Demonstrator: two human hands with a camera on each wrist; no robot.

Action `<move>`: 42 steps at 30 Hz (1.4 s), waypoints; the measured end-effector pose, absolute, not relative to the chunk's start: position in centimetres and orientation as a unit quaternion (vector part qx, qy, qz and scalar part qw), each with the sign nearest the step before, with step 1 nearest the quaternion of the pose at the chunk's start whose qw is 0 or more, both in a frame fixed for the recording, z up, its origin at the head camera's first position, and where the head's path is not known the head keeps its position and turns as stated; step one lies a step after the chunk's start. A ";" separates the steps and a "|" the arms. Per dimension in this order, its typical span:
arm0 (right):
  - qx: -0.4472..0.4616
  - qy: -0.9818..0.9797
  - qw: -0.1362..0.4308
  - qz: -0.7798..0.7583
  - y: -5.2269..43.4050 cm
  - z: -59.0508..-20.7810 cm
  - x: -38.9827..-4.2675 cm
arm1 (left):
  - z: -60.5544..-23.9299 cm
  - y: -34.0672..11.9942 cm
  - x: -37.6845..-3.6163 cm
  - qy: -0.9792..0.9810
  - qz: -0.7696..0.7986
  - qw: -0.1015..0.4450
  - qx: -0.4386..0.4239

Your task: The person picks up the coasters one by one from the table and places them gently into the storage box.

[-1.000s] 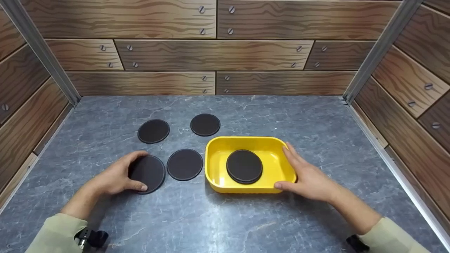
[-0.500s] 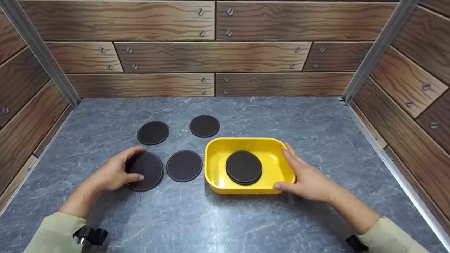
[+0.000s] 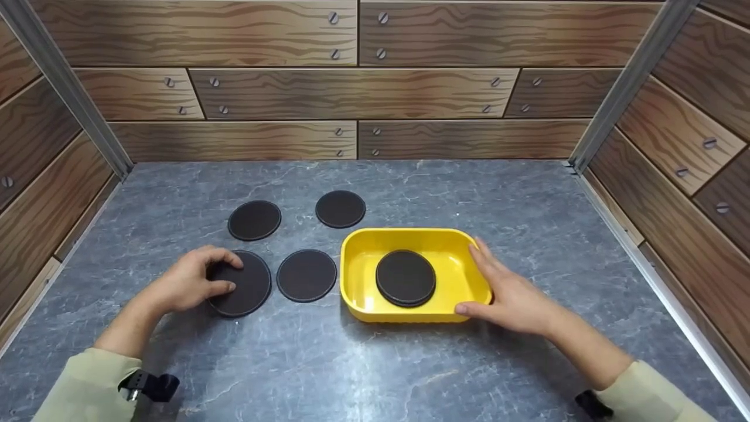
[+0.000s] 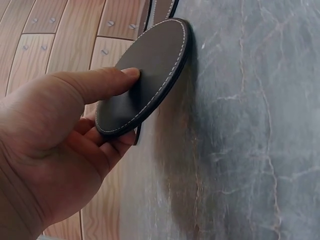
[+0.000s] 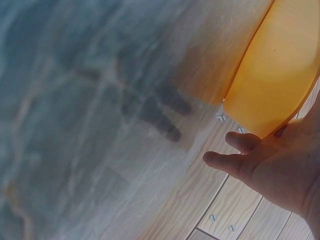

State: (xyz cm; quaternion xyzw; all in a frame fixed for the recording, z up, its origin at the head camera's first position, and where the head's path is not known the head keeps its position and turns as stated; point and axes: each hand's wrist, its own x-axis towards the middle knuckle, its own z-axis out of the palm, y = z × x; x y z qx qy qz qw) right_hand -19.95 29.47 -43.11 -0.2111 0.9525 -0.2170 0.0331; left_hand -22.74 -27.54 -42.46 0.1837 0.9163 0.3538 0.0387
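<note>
My left hand (image 3: 186, 281) pinches a round black coaster (image 3: 249, 284) with pale edge stitching. In the left wrist view the thumb lies on top of this coaster (image 4: 150, 65), which is tilted, and the other fingers are beneath it. My right hand (image 3: 518, 299) holds the right end of a yellow plastic box (image 3: 460, 278), thumb at the near rim and fingers at the right side. Inside the box lies a small stack of black coasters (image 3: 405, 277). The right wrist view shows the box's outer wall (image 5: 280, 65) with two extended fingers beside it.
Between the left hand and the box, a coaster (image 3: 306, 275) lies flat. Two more coasters lie farther back, one on the left (image 3: 254, 220) and one nearer the middle (image 3: 340, 209). Wood-patterned walls (image 3: 351, 94) enclose the grey marbled tabletop (image 3: 363, 375).
My left hand has shifted slightly back and left with its coaster, and its index finger now reaches over the coaster's top. The right hand and the box stay nearly in place.
</note>
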 end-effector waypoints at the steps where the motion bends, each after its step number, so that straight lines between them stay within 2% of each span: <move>1: -0.211 0.952 0.033 -0.217 29.5 -43.1 -20.0 | -42.4 -27.5 -22.8 0.916 0.354 0.041 0.183; 28: -0.209 0.952 0.034 -0.220 29.4 -43.1 -19.9 | -38.3 -25.0 -22.9 0.850 0.502 0.059 0.149; 36: -0.207 0.954 0.034 -0.215 29.4 -43.1 -19.9 | -36.7 -22.2 -23.0 0.829 0.522 0.041 0.198; 42: -0.205 0.954 0.036 -0.216 29.3 -43.0 -19.9 | -35.8 -19.5 -23.4 0.810 0.533 0.048 0.239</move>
